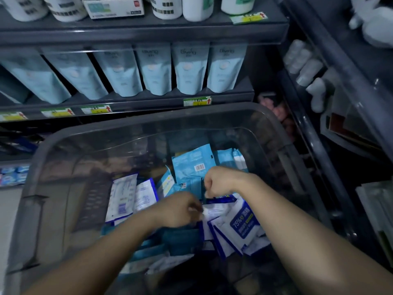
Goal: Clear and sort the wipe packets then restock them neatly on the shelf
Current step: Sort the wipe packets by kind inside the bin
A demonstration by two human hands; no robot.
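Note:
A clear plastic bin (pixel 282 133) holds several wipe packets. Light blue packets (pixel 191 167) lie at its far side, and white-and-blue packets (pixel 125 194) lean at the left. A fanned stack of white-and-blue 75% alcohol wipe packets (pixel 240 226) sits at the right. My left hand (pixel 176 209) reaches into the bin and pinches the top edge of a white packet (pixel 214 211) in that stack. My right hand (pixel 219 184) is curled just above it, pinching the dark blue edge of a packet (pixel 223 199).
Dark shelves stand behind the bin. A row of pale blue pouches (pixel 153 71) fills the middle shelf, with white bottles (pixel 165 7) above. Price tags (pixel 197 101) line the shelf edge. Another rack (pixel 331 103) with goods stands to the right.

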